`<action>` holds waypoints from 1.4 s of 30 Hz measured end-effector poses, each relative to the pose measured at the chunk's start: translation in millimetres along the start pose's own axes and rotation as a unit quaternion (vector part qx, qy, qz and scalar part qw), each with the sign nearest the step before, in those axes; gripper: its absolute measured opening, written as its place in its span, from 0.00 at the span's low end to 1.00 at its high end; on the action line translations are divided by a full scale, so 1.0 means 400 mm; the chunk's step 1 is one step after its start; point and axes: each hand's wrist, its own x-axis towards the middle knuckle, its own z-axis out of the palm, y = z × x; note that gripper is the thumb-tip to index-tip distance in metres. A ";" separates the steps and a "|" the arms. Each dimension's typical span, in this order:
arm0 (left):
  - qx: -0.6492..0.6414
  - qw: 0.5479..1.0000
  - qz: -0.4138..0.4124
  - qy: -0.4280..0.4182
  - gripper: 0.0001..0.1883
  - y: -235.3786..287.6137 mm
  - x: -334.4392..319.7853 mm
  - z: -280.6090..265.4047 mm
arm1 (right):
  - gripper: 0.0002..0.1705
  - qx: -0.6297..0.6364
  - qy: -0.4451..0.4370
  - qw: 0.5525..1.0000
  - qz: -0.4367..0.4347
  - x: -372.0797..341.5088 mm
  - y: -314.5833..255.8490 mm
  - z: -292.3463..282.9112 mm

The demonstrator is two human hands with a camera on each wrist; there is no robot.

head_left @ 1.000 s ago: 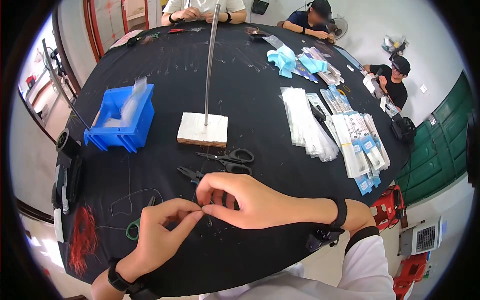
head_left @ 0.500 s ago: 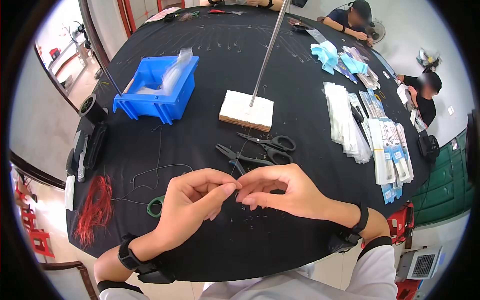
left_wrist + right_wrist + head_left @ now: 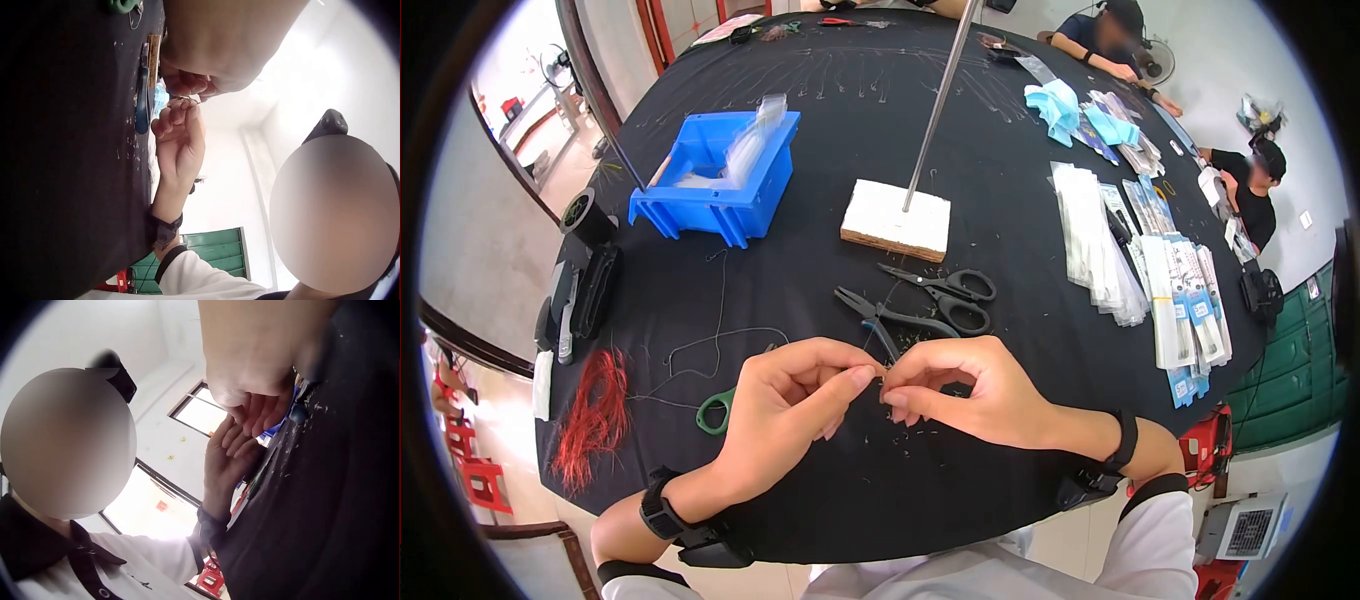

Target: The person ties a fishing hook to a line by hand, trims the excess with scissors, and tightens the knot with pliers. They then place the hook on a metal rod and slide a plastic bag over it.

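Observation:
My left hand [image 3: 795,400] and right hand [image 3: 970,390] meet fingertip to fingertip over the front of the black-covered table. Between their pinching thumbs and forefingers is a small thin hook [image 3: 187,98] on fine fishing line, mostly hidden by fingers in the head view. The line [image 3: 892,292] runs from the fingers toward the board. Just beyond the hands lie pliers [image 3: 890,318] with blue on the handle and black scissors [image 3: 950,293]. Green-handled scissors [image 3: 716,412] lie partly behind the left hand.
A steel rod [image 3: 940,110] rises from a white block [image 3: 895,220]. At left are a blue bin [image 3: 720,205], a line spool [image 3: 587,220] and red threads [image 3: 592,420]. Packets [image 3: 1185,300] and clear sleeves [image 3: 1090,240] lie at right. Other people sit around the far edge.
The head view has swung left and down since a second ago. Both hands stay fingertip to fingertip; the right hand has closed in slightly on the left over the last half second.

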 end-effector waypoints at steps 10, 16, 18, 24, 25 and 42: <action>0.132 0.991 0.026 -0.001 0.05 0.011 -0.004 0.008 | 0.06 0.135 -0.054 0.986 0.086 -0.008 -0.005 -0.013; 0.178 0.983 0.050 0.007 0.07 -0.003 -0.005 0.005 | 0.07 0.159 -0.064 0.979 0.110 -0.004 0.003 -0.021; 0.185 0.981 0.058 0.016 0.06 -0.005 -0.005 0.006 | 0.07 0.173 -0.053 0.977 0.111 -0.005 0.001 -0.025; 0.186 0.981 0.050 0.024 0.07 0.000 -0.006 0.009 | 0.06 0.201 -0.014 0.974 0.100 -0.007 0.007 -0.025; 0.190 0.980 0.054 0.024 0.07 0.000 -0.005 0.009 | 0.07 0.192 -0.011 0.977 0.092 -0.008 0.010 -0.021; 0.103 0.994 0.019 0.045 0.06 -0.003 -0.007 0.011 | 0.13 -0.428 0.171 0.826 -0.324 -0.006 0.039 0.015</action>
